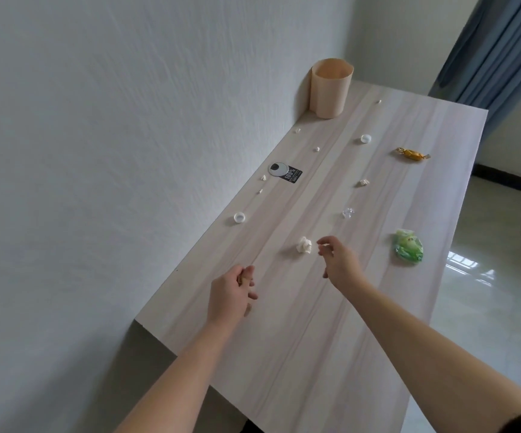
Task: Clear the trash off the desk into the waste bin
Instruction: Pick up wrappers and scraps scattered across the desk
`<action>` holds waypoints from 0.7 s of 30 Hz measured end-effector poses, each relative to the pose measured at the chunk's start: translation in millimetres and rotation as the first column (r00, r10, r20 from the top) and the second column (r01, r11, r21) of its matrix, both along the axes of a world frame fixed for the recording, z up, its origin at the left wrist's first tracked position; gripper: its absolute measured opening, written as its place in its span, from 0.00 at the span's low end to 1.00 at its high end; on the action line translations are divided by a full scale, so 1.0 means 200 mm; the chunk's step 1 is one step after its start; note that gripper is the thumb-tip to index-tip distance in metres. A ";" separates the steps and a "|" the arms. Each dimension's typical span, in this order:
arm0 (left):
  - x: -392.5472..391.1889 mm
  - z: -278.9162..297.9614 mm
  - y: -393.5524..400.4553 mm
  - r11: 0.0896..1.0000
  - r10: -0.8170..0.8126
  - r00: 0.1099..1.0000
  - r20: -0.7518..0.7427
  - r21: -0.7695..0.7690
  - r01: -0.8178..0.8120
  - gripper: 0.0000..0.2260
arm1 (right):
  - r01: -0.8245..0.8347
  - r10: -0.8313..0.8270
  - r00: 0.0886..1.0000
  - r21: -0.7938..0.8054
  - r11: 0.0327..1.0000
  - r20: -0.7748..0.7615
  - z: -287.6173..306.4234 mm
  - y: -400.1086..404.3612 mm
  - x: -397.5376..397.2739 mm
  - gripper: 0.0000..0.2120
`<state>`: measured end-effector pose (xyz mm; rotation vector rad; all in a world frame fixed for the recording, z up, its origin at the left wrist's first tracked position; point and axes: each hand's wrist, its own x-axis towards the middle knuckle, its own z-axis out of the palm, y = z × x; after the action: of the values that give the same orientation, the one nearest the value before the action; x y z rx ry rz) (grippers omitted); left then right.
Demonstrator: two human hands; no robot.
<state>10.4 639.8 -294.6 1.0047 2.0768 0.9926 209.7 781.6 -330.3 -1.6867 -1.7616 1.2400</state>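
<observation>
A peach waste bin (pixel 329 89) stands at the far end of the pale wooden desk (pixel 299 339), against the wall. My left hand (pixel 231 295) hovers near the desk's left edge, fingers pinched on a small brownish scrap (pixel 241 279). My right hand (pixel 338 262) hangs over the middle with fingers apart and nothing in it, just right of a crumpled white paper ball (pixel 303 244). A green wrapper (pixel 408 251) lies to the right. Farther off are a gold candy wrapper (pixel 412 155), a clear plastic bit (pixel 348 212) and a paper wad (pixel 363 182).
Two white bottle caps (pixel 239 218) (pixel 366 139), a black-and-white tag (pixel 285 173) and several tiny paper bits lie along the wall side. A white wall runs along the left. A shiny tiled floor and a blue curtain (pixel 499 51) are on the right.
</observation>
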 end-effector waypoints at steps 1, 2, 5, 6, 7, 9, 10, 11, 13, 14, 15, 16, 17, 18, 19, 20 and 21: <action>-0.03 0.00 0.02 1.000 0.009 0.998 0.065 -0.006 -0.008 0.12 | 0.024 -0.025 0.999 0.028 0.999 0.041 -0.01 0.01 -0.03 0.07; -0.07 -0.01 0.04 1.000 0.009 0.996 0.088 -0.015 -0.008 0.11 | 0.033 -0.040 0.994 0.068 0.997 0.098 -0.02 0.02 -0.05 0.08; -0.20 -0.02 0.08 0.999 -0.038 0.997 0.061 -0.033 0.040 0.12 | -0.007 -0.015 0.976 0.103 0.995 0.216 -0.05 0.06 -0.15 0.12; -0.24 -0.02 0.09 0.997 -0.067 0.998 0.016 -0.034 0.067 0.14 | -0.021 -0.002 0.969 0.090 0.996 0.248 -0.06 0.07 -0.19 0.14; -0.28 -0.03 0.10 0.995 -0.099 0.994 -0.039 -0.032 0.097 0.16 | -0.031 0.007 0.958 0.079 0.996 0.288 -0.07 0.08 -0.23 0.15; -0.35 -0.03 0.12 0.988 -0.152 0.977 -0.153 -0.036 0.148 0.19 | -0.038 0.014 0.927 0.055 0.998 0.374 -0.10 0.12 -0.30 0.16; -0.39 -0.03 0.12 0.986 -0.164 0.968 -0.189 -0.036 0.160 0.20 | -0.035 0.016 0.912 0.039 0.999 0.409 -0.12 0.13 -0.33 0.17; -0.42 -0.03 0.12 0.985 -0.173 0.961 -0.217 -0.036 0.169 0.20 | -0.034 0.022 0.897 0.018 0.999 0.441 -0.13 0.14 -0.35 0.19; -0.48 -0.02 0.12 0.983 -0.182 0.947 -0.265 -0.045 0.177 0.23 | -0.035 0.039 0.868 -0.017 0.999 0.494 -0.16 0.16 -0.39 0.20; -0.51 -0.02 0.11 0.983 -0.181 0.942 -0.282 -0.055 0.173 0.24 | -0.031 0.042 0.856 -0.030 0.999 0.515 -0.18 0.17 -0.40 0.21; -0.54 -0.02 0.11 0.984 -0.179 0.938 -0.297 -0.064 0.168 0.26 | -0.024 0.041 0.847 -0.039 0.999 0.530 -0.20 0.17 -0.41 0.20; -0.56 -0.02 0.11 0.984 -0.180 0.934 -0.310 -0.074 0.165 0.27 | -0.013 0.037 0.845 -0.048 0.999 0.534 -0.22 0.17 -0.42 0.19; -0.59 -0.02 0.11 0.982 -0.187 0.929 -0.320 -0.083 0.170 0.27 | 0.001 0.030 0.849 -0.058 0.998 0.528 -0.25 0.17 -0.42 0.17; -0.60 -0.02 0.10 0.980 -0.200 0.922 -0.331 -0.092 0.179 0.27 | 0.011 0.026 0.855 -0.068 0.998 0.518 -0.27 0.16 -0.43 0.14; -0.61 -0.01 0.10 0.977 -0.212 0.914 -0.345 -0.101 0.189 0.27 | 0.017 0.024 0.860 -0.076 0.997 0.510 -0.28 0.16 -0.44 0.13; -0.62 0.00 0.10 0.975 -0.221 0.907 -0.358 -0.112 0.193 0.27 | 0.020 0.023 0.863 -0.081 0.996 0.504 -0.30 0.15 -0.45 0.13; -0.63 0.00 0.11 0.974 -0.224 0.903 -0.366 -0.121 0.192 0.26 | 0.025 0.018 0.868 -0.079 0.997 0.496 -0.31 0.14 -0.47 0.13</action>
<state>-116.3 661.4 -294.2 1.4326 2.2305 0.6346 114.7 810.1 -392.5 -2.2073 -2.0037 0.9353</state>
